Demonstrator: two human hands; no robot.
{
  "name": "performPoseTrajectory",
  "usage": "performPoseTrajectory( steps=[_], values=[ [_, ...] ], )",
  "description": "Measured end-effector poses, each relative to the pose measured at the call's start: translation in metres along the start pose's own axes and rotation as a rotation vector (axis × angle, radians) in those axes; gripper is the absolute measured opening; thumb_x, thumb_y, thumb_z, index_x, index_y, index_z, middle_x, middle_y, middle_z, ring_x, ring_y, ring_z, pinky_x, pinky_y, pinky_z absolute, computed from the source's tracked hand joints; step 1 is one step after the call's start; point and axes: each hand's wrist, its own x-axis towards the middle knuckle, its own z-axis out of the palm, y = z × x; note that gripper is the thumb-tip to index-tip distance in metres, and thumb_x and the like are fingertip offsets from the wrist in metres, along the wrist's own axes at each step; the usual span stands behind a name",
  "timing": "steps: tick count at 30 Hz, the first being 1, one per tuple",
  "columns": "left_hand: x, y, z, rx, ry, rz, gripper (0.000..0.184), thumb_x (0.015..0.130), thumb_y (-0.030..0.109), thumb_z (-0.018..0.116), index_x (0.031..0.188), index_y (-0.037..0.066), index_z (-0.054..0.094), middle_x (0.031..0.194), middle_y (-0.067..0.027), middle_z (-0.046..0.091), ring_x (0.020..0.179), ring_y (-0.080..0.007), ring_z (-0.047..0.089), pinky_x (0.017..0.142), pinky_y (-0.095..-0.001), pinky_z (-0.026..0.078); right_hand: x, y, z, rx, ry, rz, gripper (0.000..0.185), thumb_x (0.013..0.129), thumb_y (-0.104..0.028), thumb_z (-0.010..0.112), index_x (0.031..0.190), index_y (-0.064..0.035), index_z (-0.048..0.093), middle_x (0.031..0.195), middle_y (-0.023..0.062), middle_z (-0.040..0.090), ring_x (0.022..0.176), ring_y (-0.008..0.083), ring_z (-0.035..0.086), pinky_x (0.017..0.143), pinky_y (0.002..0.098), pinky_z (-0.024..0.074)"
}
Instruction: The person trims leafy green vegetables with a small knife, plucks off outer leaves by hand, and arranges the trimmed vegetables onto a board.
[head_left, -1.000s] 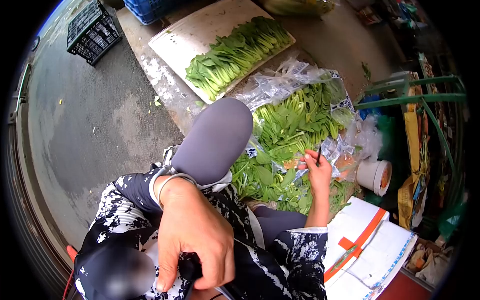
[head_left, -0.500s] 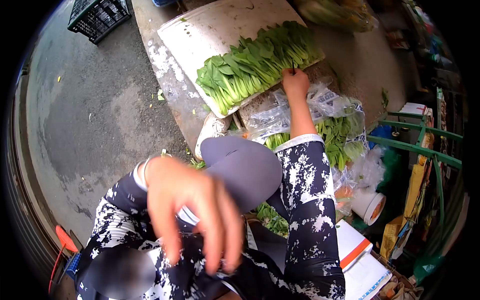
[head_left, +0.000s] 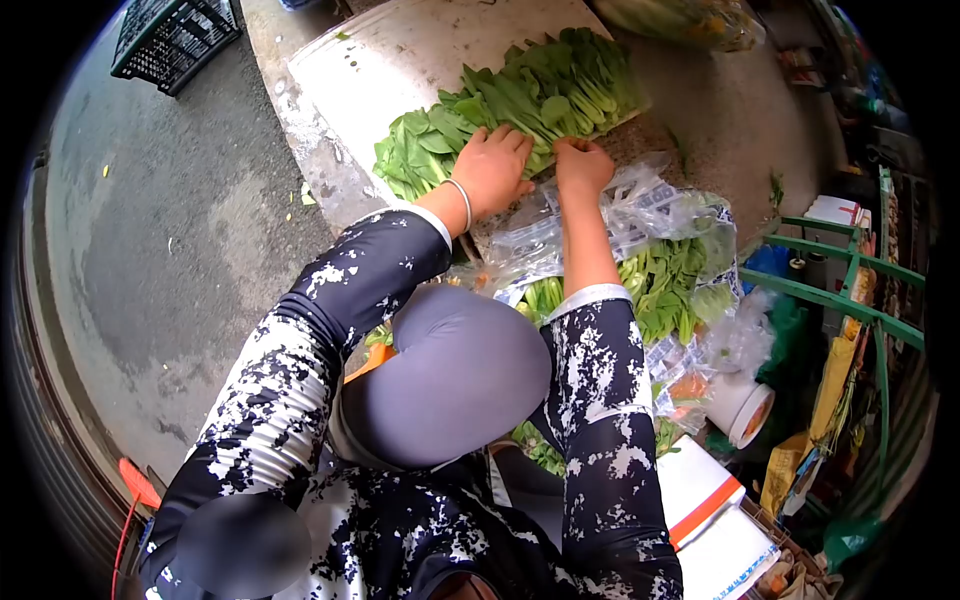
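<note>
A row of leafy green vegetables [head_left: 520, 90] with pale green stems lies across a worn white board [head_left: 385, 55]. My left hand [head_left: 490, 172], with a bangle at the wrist, rests open on the stems in the nearer left part of the row, fingers spread. Just right of it, my right hand [head_left: 583, 168] is closed at the stem ends along the board's near edge. What its fingers pinch is hidden. Below the right hand, a clear printed plastic bag [head_left: 620, 205] lies around more greens [head_left: 672, 275].
A black plastic crate [head_left: 175, 42] stands on the asphalt at the upper left. To the right are a green metal frame [head_left: 850, 290], a white bucket [head_left: 738, 408] and a white box with an orange stripe [head_left: 705, 510]. Another bag of produce [head_left: 690, 22] lies at the top.
My left hand has moved from near my lap up onto the greens. The right hand stays at the stem ends; a thin dark object seen at its fingers earlier no longer shows.
</note>
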Motion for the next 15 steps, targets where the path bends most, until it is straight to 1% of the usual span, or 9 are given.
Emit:
performPoseTrajectory(
  steps=[1,4,6,7,9,11,13,14,15],
  values=[
    [0.0,-0.001,0.001,-0.001,0.0,-0.001,0.059,0.075,0.033,0.062,0.122,0.003,0.045,0.121,-0.0136,0.048,0.121,-0.0271,0.038,0.098,-0.0424,0.031,-0.001,-0.001,0.0,0.295,0.031,0.175,0.015,0.071,-0.012,0.065,0.074,0.0015,0.062,0.065,0.0087,0.061,0.065,0.0184,0.061,0.058,0.03,0.0447],
    [-0.001,-0.001,0.0,-0.019,0.02,-0.007,0.056,0.076,0.03,0.061,0.122,0.003,0.045,0.12,-0.0136,0.048,0.119,-0.0268,0.039,0.099,-0.041,0.031,-0.025,-0.007,-0.032,0.517,-0.013,0.137,0.012,0.076,-0.007,0.061,0.082,0.0032,0.061,0.073,0.0078,0.06,0.068,0.0142,0.058,0.058,0.0254,0.0429],
    [-0.012,-0.002,-0.006,-0.055,0.382,0.164,0.041,0.076,0.024,0.062,0.111,0.004,0.053,0.112,-0.0111,0.053,0.11,-0.026,0.046,0.093,-0.038,0.034,-0.058,-0.012,-0.077,0.419,0.034,0.06,0.014,0.079,-0.005,0.058,0.09,0.0024,0.06,0.082,0.0077,0.061,0.071,0.0141,0.058,0.063,0.0239,0.0439],
    [-0.026,-0.002,-0.014,-0.053,0.384,0.165,0.041,0.076,0.024,0.062,0.111,0.004,0.053,0.112,-0.0111,0.053,0.11,-0.026,0.046,0.093,-0.038,0.034,-0.073,-0.002,-0.105,0.393,0.076,0.041,0.016,0.079,-0.007,0.059,0.093,0.0025,0.06,0.086,0.0078,0.061,0.076,0.0136,0.058,0.068,0.0225,0.0446],
    [-0.066,-0.004,-0.038,-0.166,0.19,0.067,0.023,0.076,0.017,0.062,0.095,0.005,0.059,0.099,-0.0075,0.058,0.091,-0.0246,0.053,0.078,-0.0342,0.041,-0.104,0.039,-0.17,0.269,0.292,-0.089,0.023,0.079,-0.01,0.062,0.098,0.0031,0.06,0.087,0.0072,0.062,0.077,0.0122,0.055,0.072,0.0236,0.0453],
    [-0.106,-0.019,-0.015,-0.478,0.132,-0.189,0.012,0.075,0.016,0.062,0.08,0.006,0.059,0.084,-0.006,0.059,0.072,-0.0207,0.057,0.063,-0.0346,0.043,-0.14,0.096,-0.254,-0.032,0.477,0.005,0.023,0.079,-0.01,0.062,0.097,0.0043,0.061,0.086,0.0065,0.061,0.075,0.0134,0.054,0.071,0.0246,0.0453],
    [-0.147,-0.041,0.026,-0.728,0.001,-0.611,0.018,0.076,0.013,0.062,0.091,0.005,0.056,0.082,-0.0063,0.059,0.063,-0.0176,0.055,0.053,-0.0304,0.042,-0.188,0.157,-0.342,-0.112,0.596,0.177,0.029,0.078,-0.011,0.062,0.102,0.0059,0.059,0.091,0.0123,0.062,0.084,0.0165,0.057,0.076,0.0278,0.0463],
    [-0.157,-0.05,0.038,-0.723,0.004,-0.61,0.018,0.076,0.013,0.062,0.091,0.005,0.056,0.082,-0.0063,0.059,0.063,-0.0176,0.055,0.053,-0.0304,0.042,-0.218,0.171,-0.378,-0.248,0.624,0.255,0.041,0.076,-0.016,0.066,0.108,0.008,0.056,0.092,0.0152,0.061,0.083,0.0168,0.058,0.076,0.0279,0.0472],
    [-0.164,-0.057,0.047,-0.917,-0.068,-0.842,0.024,0.077,0.012,0.062,0.097,0.005,0.053,0.084,-0.0059,0.059,0.066,-0.0166,0.056,0.054,-0.0286,0.043,-0.246,0.206,-0.414,-0.681,0.718,0.218,0.054,0.073,-0.018,0.07,0.112,0.0126,0.05,0.091,0.0169,0.061,0.081,0.0183,0.06,0.072,0.0272,0.049]
  ],
)
